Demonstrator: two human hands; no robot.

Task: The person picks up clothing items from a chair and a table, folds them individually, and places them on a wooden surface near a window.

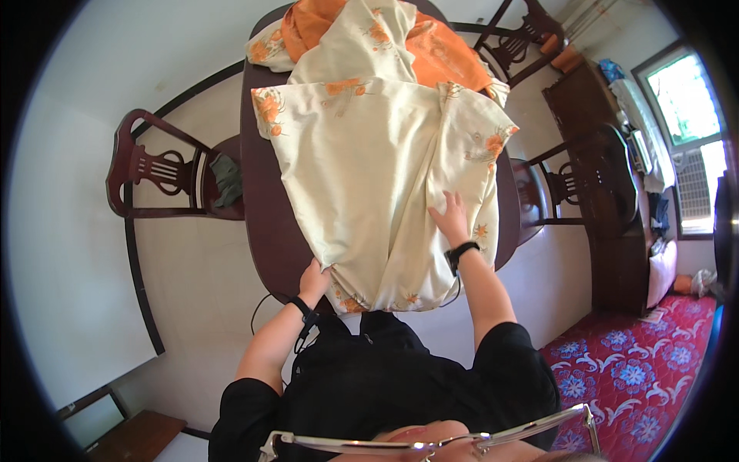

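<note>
A cream cloth with orange flower prints is spread over a dark wooden table, its near edge hanging toward my lap. My left hand pinches the cloth's left edge near the front of the table. Over on the right, my right hand rests on the cloth with fingers spread, beside a long diagonal fold. Orange fabric lies bunched with more of the cream cloth at the far end. Both wrists carry black bands with thin cables.
A wooden chair at the left holds a dark green cloth. Another chair stands at the right, a third at the far right. Beyond is a wooden cabinet. A red floral quilted surface lies at lower right.
</note>
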